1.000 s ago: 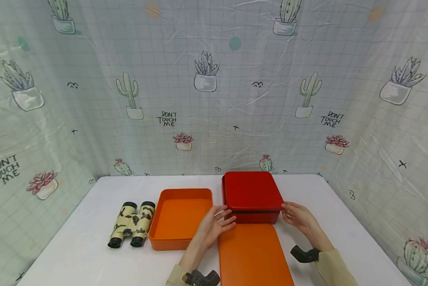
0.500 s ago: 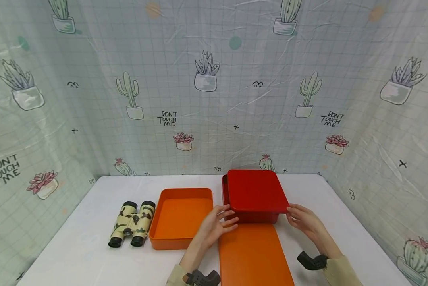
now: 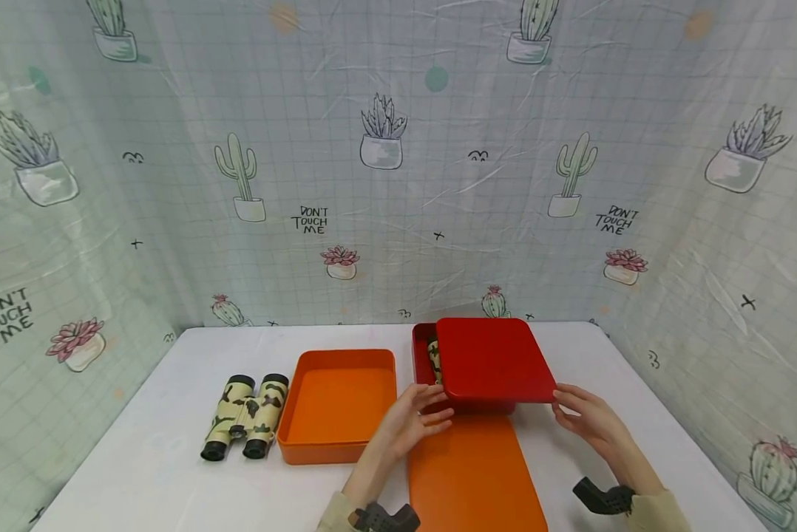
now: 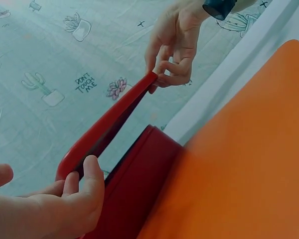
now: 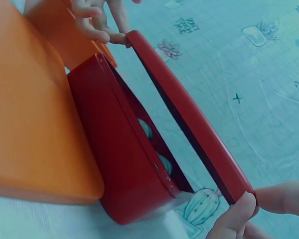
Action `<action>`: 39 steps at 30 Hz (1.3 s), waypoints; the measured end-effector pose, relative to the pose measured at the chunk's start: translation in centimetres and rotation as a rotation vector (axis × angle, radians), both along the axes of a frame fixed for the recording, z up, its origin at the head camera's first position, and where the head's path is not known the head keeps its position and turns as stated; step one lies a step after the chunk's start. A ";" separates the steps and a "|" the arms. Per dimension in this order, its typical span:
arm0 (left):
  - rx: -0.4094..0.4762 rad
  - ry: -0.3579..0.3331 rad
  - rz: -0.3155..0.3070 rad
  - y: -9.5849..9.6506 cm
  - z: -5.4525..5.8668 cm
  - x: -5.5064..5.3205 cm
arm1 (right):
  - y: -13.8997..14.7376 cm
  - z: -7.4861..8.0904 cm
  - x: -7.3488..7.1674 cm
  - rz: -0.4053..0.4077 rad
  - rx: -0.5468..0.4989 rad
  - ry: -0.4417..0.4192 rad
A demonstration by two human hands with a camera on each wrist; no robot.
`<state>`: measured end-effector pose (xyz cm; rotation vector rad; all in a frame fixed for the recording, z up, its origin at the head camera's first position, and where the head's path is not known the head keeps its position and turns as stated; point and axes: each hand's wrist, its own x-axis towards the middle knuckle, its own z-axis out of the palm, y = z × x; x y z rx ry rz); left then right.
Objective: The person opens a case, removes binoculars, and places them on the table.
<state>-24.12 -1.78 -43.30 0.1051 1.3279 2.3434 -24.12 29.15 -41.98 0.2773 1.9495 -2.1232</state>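
Note:
A red lid (image 3: 494, 358) is held raised over a red box (image 5: 117, 144), shifted to the right, so the box's left part shows. My right hand (image 3: 594, 421) pinches the lid's front right corner between thumb and fingers. At its front left corner my left hand (image 3: 408, 421) holds the edge with its fingertips, seen also in the left wrist view. Inside the box a camouflage-patterned thing (image 3: 435, 358) shows in part; two round ends in the right wrist view suggest binoculars. The rest of it is hidden under the lid.
An orange panel, like a lid (image 3: 475, 473), lies right in front of the red box. To the left stands an open orange box (image 3: 335, 453), with camouflage binoculars (image 3: 247, 417) beside it on the white table (image 3: 172, 488). A printed curtain (image 3: 438, 192) surrounds the table.
The red lid has slid right and lifted off the box, uncovering its left side and the patterned thing inside. My right hand moved right with it; my left hand followed a little.

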 end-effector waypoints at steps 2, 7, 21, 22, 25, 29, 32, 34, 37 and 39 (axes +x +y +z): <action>-0.005 -0.004 -0.003 0.2 0.1 0.0 | 0.3 0.0 0.2 -0.006 0.024 0.000; -0.004 -0.019 -0.015 0.6 0.3 0.1 | 1.0 -0.3 0.7 -0.005 0.046 -0.002; 0.004 -0.033 -0.088 2.2 0.7 0.8 | 3.3 -0.6 2.1 -0.034 0.023 -0.027; 0.007 -0.035 -0.093 2.3 0.7 0.9 | 3.5 -0.6 2.3 -0.030 0.014 -0.032; 0.005 -0.037 -0.110 2.8 0.6 1.0 | 4.1 -0.7 2.7 -0.020 0.006 -0.036; -0.002 -0.052 -0.129 3.4 0.5 1.1 | 4.8 -0.8 2.9 -0.024 -0.012 -0.043; -0.005 -0.065 -0.145 3.9 0.5 1.3 | 5.3 -0.9 3.1 -0.032 -0.023 -0.051; -0.008 -0.066 -0.157 4.1 0.5 1.5 | 5.7 -0.9 3.3 -0.034 -0.037 -0.059; -0.004 -0.067 -0.171 4.6 0.5 1.6 | 6.4 -0.9 3.7 -0.032 -0.083 -0.078; 0.004 -0.070 -0.179 5.0 0.6 1.7 | 6.7 -0.9 4.0 -0.044 -0.105 -0.099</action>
